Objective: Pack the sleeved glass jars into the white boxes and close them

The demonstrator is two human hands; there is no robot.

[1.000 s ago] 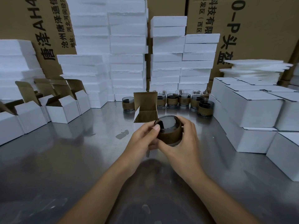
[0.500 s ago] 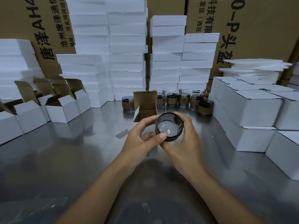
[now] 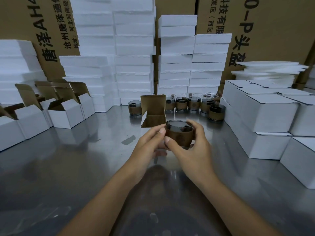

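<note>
Both hands hold one glass jar [image 3: 179, 132] with a brown sleeve, upright, its mouth facing up, above the steel table. My left hand [image 3: 150, 145] grips its left side with thumb and fingers; my right hand [image 3: 192, 147] wraps the right side and bottom. Just behind the jar stands an open white box [image 3: 153, 114] with its brown-lined lid raised. Several more sleeved jars [image 3: 194, 103] stand in a row further back, and one [image 3: 135, 108] stands left of the box.
Several open white boxes [image 3: 64, 113] sit at the left. Closed white boxes [image 3: 265, 113] are stacked at the right. White foam slabs [image 3: 134, 53] and large brown cartons [image 3: 272, 28] rise along the back. A small dark scrap [image 3: 128, 139] lies on the steel table [image 3: 68, 167].
The jar was tilted with its round glass face toward me half a second ago; it has now been turned upright, mouth up, and sits slightly further from me.
</note>
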